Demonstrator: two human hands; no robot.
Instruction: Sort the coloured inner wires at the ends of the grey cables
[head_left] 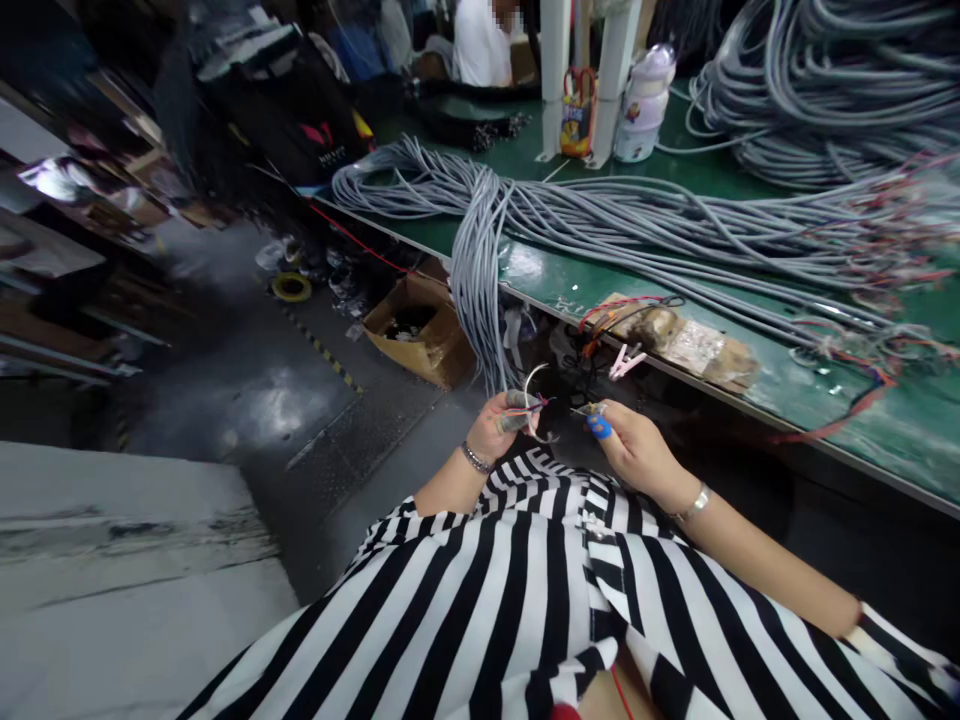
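Observation:
Near the picture's middle, my left hand (pixel 495 427) is closed around the end of a grey cable, with thin coloured and white wires (pixel 537 404) fanning out from the fingers. My right hand (pixel 634 445) is a little to the right, pinching a small pointed item (pixel 589 410) too small to make out. Something blue (pixel 599 426) covers the tip of my right thumb. A gap separates the two hands. A bundle of grey cables (pixel 480 270) hangs over the bench edge, down to my left hand.
Long grey cables (pixel 637 215) lie across the green bench (pixel 555 275), with a big coil (pixel 810 90) behind. A bottle (pixel 643 105) stands near a post. A pink clip (pixel 626 362) sits by the bench edge. An open cardboard box (pixel 427 345) is underneath. A person (pixel 482 42) is beyond.

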